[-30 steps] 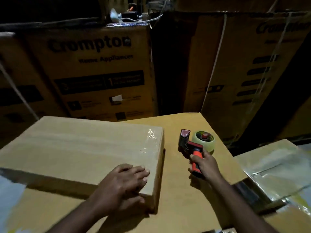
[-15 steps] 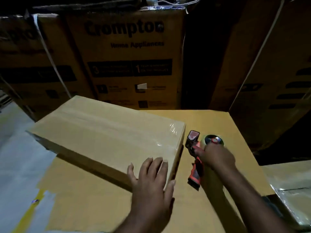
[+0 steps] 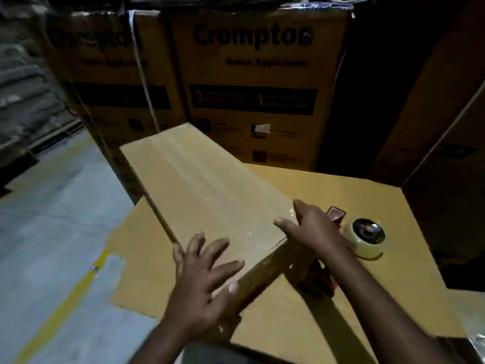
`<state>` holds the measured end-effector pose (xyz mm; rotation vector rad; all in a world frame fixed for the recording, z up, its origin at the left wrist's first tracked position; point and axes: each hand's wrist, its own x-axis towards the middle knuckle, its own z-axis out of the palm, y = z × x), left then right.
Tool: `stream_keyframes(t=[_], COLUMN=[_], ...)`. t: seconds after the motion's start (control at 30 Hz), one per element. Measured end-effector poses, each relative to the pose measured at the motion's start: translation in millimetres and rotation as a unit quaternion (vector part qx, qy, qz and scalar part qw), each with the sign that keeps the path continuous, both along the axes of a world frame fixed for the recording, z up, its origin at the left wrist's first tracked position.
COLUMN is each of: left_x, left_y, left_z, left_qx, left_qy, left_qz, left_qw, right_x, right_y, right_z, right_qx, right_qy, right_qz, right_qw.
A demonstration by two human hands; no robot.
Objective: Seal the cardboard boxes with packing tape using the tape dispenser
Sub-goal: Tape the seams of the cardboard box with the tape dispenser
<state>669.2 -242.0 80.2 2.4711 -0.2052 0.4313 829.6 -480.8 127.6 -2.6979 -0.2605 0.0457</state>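
Spreads left hand wide over near corner of box, rests right hand open on right edge, gripping nothing, probably to steady or turn it. Has dispenser lying just right, within reach.

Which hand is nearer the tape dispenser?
Right. The right hand rests on the box corner directly beside the tape dispenser; the left hand lies on the box's near edge, farther away.

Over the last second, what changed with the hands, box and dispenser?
The right hand let go of the tape dispenser and moved left onto a corner of the box, fingers open. The left hand uncurled, spreading flat on the near edge. The box looks turned. The dispenser stayed beside it.
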Motion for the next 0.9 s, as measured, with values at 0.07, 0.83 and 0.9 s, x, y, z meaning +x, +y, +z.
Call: stream_keyframes(t=[0.07,0.83,0.9], left_x=[-12.1,-36.2,-34.7], left_y=[6.4,32.0,33.5], left_z=[4.6,6.3,2.2], left_qx=[-0.089,-0.37,-0.374], left_qy=[0.068,0.2,0.193], left_qz=[0.097,0.159,0.156], left_qw=[0.989,0.893,0.893], right_x=[-25.3,-119.3,-130.0], right_y=[12.2,70.1,81.2], right_z=[3.6,0.7,3.3], right_qx=[-0.026,-0.137,-0.156], right_qy=[0.016,-0.031,-0.014], right_qz=[-0.013,0.123,0.082], right_qw=[0.999,0.983,0.984])
